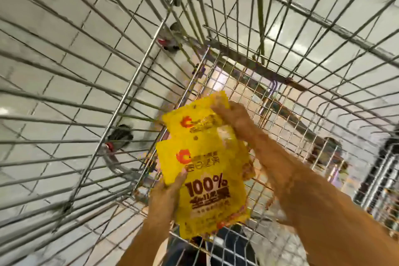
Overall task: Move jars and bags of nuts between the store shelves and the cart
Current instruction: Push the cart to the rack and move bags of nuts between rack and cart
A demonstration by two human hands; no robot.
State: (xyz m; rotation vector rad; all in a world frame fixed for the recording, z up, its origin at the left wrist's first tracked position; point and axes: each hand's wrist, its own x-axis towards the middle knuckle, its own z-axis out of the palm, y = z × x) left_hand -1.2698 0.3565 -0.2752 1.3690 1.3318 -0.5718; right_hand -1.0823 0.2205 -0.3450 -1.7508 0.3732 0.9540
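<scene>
Hands first: left hand (170, 192) is pinching the near-left edge of the front bag (207, 181), thumb on the printed face, fingers behind. Right hand (233, 116) is clamped over the far top of the stack, fingers curled onto the second bag (194, 119) that peeks out behind the front one. So both yellow nut bags are held together, overlapped, hanging over the mesh floor of the cart (248, 84) at its near end. Can't tell if they're touching the wire yet, the frame is blurry.

Looks to me like a set-down into the cart, or maybe a pick-up out of it, honestly hard to call from one shot. Either way, my take:

- keep both bags squeezed as one stack so the back one doesn't slide out
- lower them flat, not edge first, so a corner doesn't poke through the mesh
- let the left hand go last, it's carrying the bottom weight
- bags are soft and slippery foil, so grip the seams, not the puffy middle

Nothing else is in the basket that I can see, and tiled floor (54, 60) shows through the wires.
</scene>
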